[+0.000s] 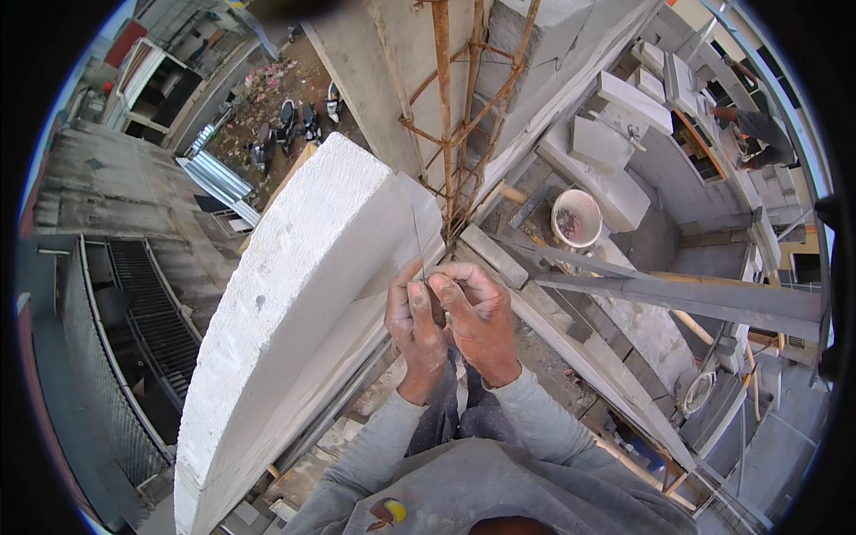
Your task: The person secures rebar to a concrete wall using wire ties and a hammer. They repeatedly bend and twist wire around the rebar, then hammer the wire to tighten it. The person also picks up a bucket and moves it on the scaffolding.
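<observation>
Head view: we have our left hand (416, 325) and right hand (477, 316) together, fingers pinched on a thin wire (417, 234) at the white block wall's (294, 294) end. The rusty rebar column (455, 116) stands bare above, so we judge the tying barely begun.

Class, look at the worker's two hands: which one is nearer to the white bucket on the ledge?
Right. The right hand lies on the bucket's side, below and left of it. The left hand sits farther off, beside the white block wall.

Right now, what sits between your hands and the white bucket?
In the head view, grey timber planks lie between the hands and the white bucket, beside the rusty rebar cage.
</observation>
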### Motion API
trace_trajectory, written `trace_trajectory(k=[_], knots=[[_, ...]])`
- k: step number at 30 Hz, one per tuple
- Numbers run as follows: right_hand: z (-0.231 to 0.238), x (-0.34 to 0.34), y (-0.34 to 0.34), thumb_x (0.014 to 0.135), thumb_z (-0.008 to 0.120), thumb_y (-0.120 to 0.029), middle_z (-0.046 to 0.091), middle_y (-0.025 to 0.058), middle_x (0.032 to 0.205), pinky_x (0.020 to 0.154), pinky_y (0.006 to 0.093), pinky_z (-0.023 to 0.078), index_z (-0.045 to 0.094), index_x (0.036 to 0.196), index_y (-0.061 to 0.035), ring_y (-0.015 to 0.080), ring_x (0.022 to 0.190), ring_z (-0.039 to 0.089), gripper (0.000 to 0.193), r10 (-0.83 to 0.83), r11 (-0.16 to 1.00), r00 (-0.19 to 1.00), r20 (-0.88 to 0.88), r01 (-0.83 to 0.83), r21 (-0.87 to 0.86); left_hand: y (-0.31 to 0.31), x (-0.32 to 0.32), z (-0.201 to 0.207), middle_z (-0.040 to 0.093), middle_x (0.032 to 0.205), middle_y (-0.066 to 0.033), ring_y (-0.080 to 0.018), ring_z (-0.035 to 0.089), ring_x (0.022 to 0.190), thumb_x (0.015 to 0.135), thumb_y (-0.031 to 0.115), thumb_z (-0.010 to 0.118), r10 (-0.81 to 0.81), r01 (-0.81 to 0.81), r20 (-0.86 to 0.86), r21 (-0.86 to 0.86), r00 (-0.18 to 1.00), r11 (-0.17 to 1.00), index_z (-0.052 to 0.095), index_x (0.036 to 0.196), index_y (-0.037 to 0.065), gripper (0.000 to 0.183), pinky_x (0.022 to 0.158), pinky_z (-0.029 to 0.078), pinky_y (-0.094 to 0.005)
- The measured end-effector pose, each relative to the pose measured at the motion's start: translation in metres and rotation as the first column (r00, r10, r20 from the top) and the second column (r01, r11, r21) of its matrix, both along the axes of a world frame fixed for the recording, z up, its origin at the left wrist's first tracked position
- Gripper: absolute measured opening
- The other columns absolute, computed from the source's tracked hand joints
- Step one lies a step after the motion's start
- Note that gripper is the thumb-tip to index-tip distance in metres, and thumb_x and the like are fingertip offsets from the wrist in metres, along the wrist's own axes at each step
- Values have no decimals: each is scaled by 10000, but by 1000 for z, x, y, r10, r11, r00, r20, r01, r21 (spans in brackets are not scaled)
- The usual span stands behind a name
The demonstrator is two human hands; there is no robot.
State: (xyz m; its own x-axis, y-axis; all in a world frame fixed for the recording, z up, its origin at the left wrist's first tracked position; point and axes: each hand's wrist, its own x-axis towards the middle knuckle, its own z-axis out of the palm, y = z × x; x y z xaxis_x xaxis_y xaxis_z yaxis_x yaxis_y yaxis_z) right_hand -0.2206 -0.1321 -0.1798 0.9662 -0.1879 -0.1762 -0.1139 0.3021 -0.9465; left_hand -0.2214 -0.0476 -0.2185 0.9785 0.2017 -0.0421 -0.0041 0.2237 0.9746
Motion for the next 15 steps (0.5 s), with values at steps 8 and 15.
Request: trace_trajectory(k=[8, 15], knots=[[-16, 1, 8, 1011, 623, -216, 679, 25, 890, 717, 233, 491, 685, 1116, 3, 79, 812, 587, 251, 26, 987, 996, -85, -12, 161, 11, 5, 5, 512, 766, 28, -51, 427, 611, 1090, 305, 454, -2, -9, -111, -99, 994, 995, 558, 1012, 77, 262, 532, 362, -205], [-18, 8, 5, 987, 626, -142, 683, 54, 831, 660, 256, 505, 673, 1013, 25, 75, 746, 602, 176, 41, 950, 959, -280, 50, 310, 32, -3, 26, 586, 834, -24, -110, 511, 675, 1078, 256, 472, -279, 308, -153, 214, 948, 927, 580, 1023, 29, 257, 627, 451, -292]])
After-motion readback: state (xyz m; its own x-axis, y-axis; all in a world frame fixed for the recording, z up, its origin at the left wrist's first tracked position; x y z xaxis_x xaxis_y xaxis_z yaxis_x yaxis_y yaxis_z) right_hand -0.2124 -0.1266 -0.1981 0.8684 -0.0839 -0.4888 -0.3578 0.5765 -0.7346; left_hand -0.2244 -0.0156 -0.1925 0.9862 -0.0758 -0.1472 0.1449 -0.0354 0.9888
